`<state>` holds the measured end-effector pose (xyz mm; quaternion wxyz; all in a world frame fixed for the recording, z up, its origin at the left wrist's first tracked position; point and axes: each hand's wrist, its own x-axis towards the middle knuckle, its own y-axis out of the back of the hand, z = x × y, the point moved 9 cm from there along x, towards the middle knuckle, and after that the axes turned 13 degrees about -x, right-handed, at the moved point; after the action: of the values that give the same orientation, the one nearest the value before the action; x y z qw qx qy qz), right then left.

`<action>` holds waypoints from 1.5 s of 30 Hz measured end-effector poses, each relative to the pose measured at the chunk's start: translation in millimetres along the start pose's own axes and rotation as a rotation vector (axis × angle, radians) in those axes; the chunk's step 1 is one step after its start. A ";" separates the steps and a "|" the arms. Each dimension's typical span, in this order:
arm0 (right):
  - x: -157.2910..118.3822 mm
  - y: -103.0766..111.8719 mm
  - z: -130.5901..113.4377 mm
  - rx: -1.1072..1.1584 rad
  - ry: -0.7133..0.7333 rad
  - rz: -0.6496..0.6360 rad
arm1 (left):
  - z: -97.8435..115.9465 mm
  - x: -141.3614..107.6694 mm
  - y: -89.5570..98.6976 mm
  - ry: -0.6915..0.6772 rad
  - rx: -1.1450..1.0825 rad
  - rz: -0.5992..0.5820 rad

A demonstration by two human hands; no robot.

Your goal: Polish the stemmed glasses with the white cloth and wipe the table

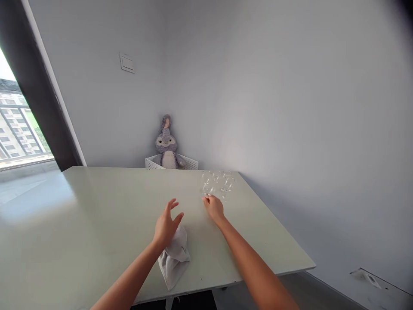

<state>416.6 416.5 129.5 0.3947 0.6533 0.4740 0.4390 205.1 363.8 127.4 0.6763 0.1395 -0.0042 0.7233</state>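
Your left hand [165,224] is hovering, spread wide, by the cloth [177,254]. Stemmed glasses [228,184] are crowding the table's far corner; your curled right hand [214,207], holding I can't tell what, could be bumping them over.

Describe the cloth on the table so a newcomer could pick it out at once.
Find the large pale table, then its near edge. There, partly hidden by the left hand, lies the crumpled light grey cloth. It is opaque, unlike the see-through glasses farther back.
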 end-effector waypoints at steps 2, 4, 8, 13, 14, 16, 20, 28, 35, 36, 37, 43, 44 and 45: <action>17.1 -6.1 22.6 -0.013 -0.071 -0.012 | -21.8 1.2 4.4 0.009 0.097 0.003; 29.8 -13.9 38.2 -0.021 -0.121 -0.026 | -36.7 1.4 3.6 0.005 0.174 -0.013; 47.1 -28.8 53.9 -0.028 -0.183 -0.042 | -43.9 0.7 -0.5 -0.009 0.261 -0.040; 61.6 -40.7 65.2 -0.023 -0.235 -0.058 | -41.0 0.8 1.4 0.000 0.286 -0.030; 63.3 -42.2 66.7 -0.021 -0.241 -0.058 | -40.7 1.0 1.7 -0.006 0.284 -0.028; 65.5 -44.4 68.5 -0.016 -0.251 -0.056 | -40.7 1.2 1.8 -0.019 0.276 -0.031; 66.3 -44.1 69.5 -0.006 -0.269 -0.060 | -45.0 1.1 1.3 0.004 0.264 -0.035; 16.6 -9.6 48.0 0.072 -0.177 -0.018 | -56.5 6.9 8.3 0.172 -0.012 -0.016; -137.4 -12.1 -51.5 0.170 0.472 -0.229 | -0.8 -23.3 30.7 0.017 -0.064 -0.474; -149.7 -13.0 -57.5 0.128 0.497 -0.210 | 3.1 -32.9 29.7 -0.027 0.039 -0.551; -156.1 -14.1 -60.8 0.086 0.495 -0.182 | 3.6 -40.8 28.4 -0.063 0.147 -0.596; -130.0 -21.2 -59.2 0.164 0.359 -0.188 | 2.1 -43.0 19.1 -0.150 0.327 -0.470; -123.6 -18.7 -57.4 0.236 0.340 -0.210 | 6.1 -38.7 21.4 -0.128 0.267 -0.418; -117.9 -14.8 -55.3 0.309 0.320 -0.230 | 10.9 -34.1 25.0 -0.095 0.200 -0.366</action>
<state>340.7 311.7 109.0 0.2573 0.5700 0.6631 0.4113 184.4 326.2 135.4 0.7783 0.2386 0.0612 0.5776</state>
